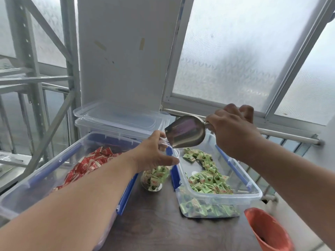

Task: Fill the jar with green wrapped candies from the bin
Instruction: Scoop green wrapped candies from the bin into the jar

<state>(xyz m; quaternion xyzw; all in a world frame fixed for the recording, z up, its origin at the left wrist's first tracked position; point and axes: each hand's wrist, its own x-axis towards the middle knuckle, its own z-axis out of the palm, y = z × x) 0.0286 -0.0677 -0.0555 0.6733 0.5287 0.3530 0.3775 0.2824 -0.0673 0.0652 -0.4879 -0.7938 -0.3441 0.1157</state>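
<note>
Dark wood bench [154, 223] beside frosted windows [235, 57], metal racking [32, 78] left. Left hand [154, 153] gripping jar [154, 178]; right hand [233, 131] clutching steel scoop [184, 131] above green-candy bin [226, 198].

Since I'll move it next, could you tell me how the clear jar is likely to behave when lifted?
The jar looks like thin clear plastic, so probably light and slightly squeezable. Partly filled with green candies, it likely sits bottom-heavy. The left hand steadies its rim, suggesting it tips easily.
</note>
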